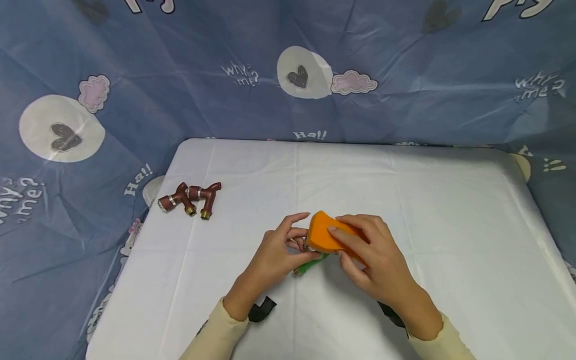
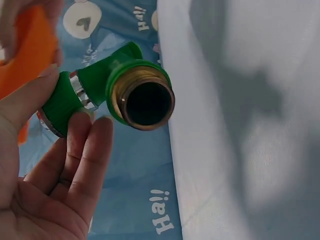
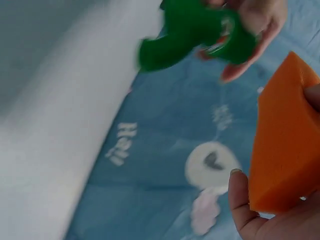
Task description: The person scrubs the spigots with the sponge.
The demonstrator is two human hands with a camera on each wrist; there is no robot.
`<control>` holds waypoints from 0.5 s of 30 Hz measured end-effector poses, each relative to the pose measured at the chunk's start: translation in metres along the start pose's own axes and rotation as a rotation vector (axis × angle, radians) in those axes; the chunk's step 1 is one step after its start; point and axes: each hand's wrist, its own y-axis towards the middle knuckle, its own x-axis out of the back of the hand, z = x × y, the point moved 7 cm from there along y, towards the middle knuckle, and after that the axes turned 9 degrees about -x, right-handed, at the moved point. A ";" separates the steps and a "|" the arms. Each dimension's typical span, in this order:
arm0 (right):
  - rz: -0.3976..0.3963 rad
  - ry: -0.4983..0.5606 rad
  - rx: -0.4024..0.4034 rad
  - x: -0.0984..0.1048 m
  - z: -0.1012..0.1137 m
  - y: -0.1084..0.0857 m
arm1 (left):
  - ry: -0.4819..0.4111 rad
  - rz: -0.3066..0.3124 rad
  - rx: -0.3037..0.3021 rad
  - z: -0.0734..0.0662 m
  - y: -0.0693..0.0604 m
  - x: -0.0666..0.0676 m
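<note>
I see the left hand (image 1: 276, 255) pinching a green tap (image 2: 96, 76), the right hand (image 1: 380, 255) gripping an orange sponge (image 1: 326, 233) just beside it (two brown taps (image 1: 194, 193) lie left of both hands).

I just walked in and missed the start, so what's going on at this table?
A person is handling two things above the white-covered table. The left hand holds a green tap by its handle end, between thumb and fingers. The right hand grips an orange sponge close to the tap; whether the two touch is hard to tell. Two brown taps lie side by side toward the left of the table, with neither hand on them.
</note>
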 end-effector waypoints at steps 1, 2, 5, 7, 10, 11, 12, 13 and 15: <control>0.011 -0.009 0.023 -0.002 0.007 0.001 | 0.014 0.011 -0.011 -0.001 0.000 0.000; 0.021 -0.019 0.044 -0.003 0.012 0.002 | 0.032 0.022 -0.028 -0.002 0.000 -0.001; 0.064 -0.060 0.078 -0.010 0.023 0.003 | 0.110 0.036 -0.089 -0.007 -0.001 -0.001; 0.099 -0.079 0.081 -0.015 0.025 0.004 | 0.179 0.030 -0.137 -0.011 -0.002 0.000; 0.129 -0.092 0.082 -0.019 0.024 0.004 | 0.217 0.026 -0.168 -0.015 -0.002 0.002; 0.139 -0.097 0.076 -0.019 0.023 0.004 | 0.219 0.029 -0.171 -0.016 -0.003 0.002; 0.145 -0.102 0.073 -0.019 0.021 0.005 | 0.215 0.032 -0.171 -0.016 -0.003 0.002; 0.149 -0.110 0.069 -0.018 0.019 0.005 | 0.208 0.034 -0.171 -0.016 -0.003 0.002; 0.158 -0.129 0.052 -0.016 0.015 0.006 | 0.198 0.032 -0.182 -0.017 -0.003 0.003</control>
